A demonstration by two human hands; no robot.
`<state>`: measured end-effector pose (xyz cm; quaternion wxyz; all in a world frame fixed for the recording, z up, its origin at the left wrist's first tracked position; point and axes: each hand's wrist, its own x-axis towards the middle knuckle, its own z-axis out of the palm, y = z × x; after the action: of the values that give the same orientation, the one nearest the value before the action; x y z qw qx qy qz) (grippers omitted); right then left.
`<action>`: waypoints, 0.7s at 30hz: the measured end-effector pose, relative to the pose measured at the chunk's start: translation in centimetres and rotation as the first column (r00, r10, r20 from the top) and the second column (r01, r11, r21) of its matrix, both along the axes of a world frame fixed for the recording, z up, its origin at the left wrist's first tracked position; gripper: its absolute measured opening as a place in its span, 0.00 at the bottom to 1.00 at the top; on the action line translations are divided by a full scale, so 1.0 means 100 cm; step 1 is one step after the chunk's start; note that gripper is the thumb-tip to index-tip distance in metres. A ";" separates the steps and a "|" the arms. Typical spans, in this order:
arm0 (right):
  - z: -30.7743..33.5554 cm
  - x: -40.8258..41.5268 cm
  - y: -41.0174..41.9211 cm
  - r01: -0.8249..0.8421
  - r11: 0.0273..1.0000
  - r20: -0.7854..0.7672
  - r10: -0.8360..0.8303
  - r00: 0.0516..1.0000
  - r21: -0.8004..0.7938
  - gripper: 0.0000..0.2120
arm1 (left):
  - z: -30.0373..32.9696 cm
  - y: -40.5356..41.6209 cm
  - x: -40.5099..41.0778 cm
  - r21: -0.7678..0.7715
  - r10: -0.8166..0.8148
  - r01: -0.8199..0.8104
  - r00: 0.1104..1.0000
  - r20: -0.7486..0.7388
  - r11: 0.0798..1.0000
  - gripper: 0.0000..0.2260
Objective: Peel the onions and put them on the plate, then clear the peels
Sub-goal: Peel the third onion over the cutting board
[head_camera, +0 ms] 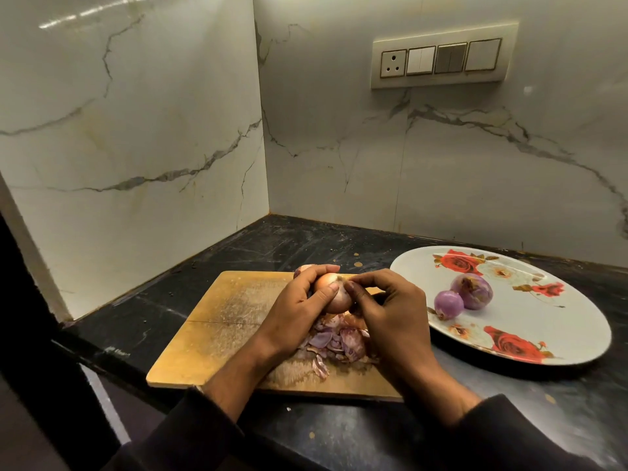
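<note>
While left hand grips onion at frame center, fingers curled round it, I see right hand pinching at onion's top, fingertips closed on skin. Onion held just above cutting board. Peels piled on board below hands. Second unpeeled onion peeks out behind left hand. Two peeled onions touching each other on floral plate, right of frame, on dark desk.

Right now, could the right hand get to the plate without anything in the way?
Probably yes: the plate lies just right of the right hand, bare counter between. But that hand is pinching skin on the onion.
</note>
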<state>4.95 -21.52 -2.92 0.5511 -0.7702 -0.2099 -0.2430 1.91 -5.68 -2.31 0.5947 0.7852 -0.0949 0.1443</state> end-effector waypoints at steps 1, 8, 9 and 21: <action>0.001 -0.002 0.000 0.011 1.000 0.041 -0.010 0.999 -0.024 0.03 | 0.000 0.000 0.000 0.003 0.000 0.000 1.000 0.003 1.000 0.12; 0.002 -0.006 0.003 0.106 0.968 0.197 -0.061 0.978 -0.226 0.03 | -0.001 0.000 0.000 -0.009 -0.024 0.024 1.000 0.003 1.000 0.13; 0.002 -0.006 0.004 0.103 0.967 0.187 -0.059 0.980 -0.232 0.04 | -0.001 0.000 0.001 -0.015 -0.026 0.026 1.000 0.000 1.000 0.13; 0.003 0.000 0.004 0.019 0.998 -0.032 -0.021 0.999 -0.066 0.03 | 0.001 -0.002 0.000 -0.057 -0.051 0.050 0.999 -0.015 0.997 0.12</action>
<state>4.92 -21.10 -2.60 0.5263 -0.7939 -0.2009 -0.2289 1.94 -5.83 -2.26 0.6210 0.7664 -0.1058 0.1254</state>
